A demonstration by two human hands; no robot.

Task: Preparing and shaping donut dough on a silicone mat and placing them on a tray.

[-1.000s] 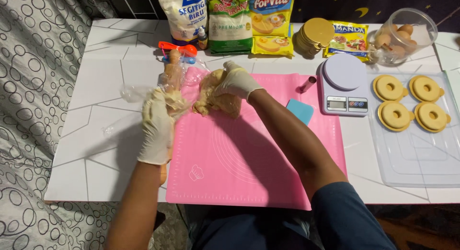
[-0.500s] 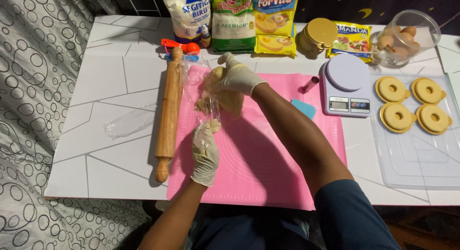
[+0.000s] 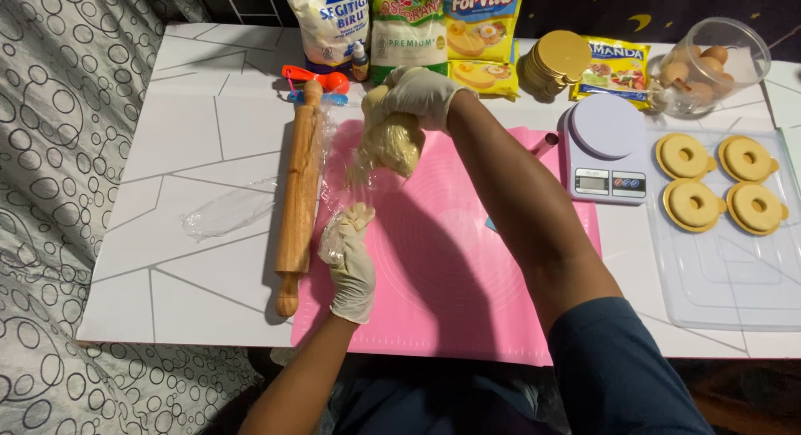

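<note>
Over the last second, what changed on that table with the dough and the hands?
The left hand came back from beside the dough toward the person, pulling clear plastic wrap with it, and uncovered the rolling pin. The right hand kept its grip on the dough lump, lifted a little. The pink mat, the scale and the ring moulds stayed put.

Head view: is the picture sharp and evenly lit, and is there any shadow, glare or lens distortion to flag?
Head view: bright, even light overhead; soft shadow of the right arm on the pink mat; rolling pin and kitchen scale sharp; left hand slightly soft; faint sheen on the clear tray; table edges bow slightly, a wide-angle effect.
</note>
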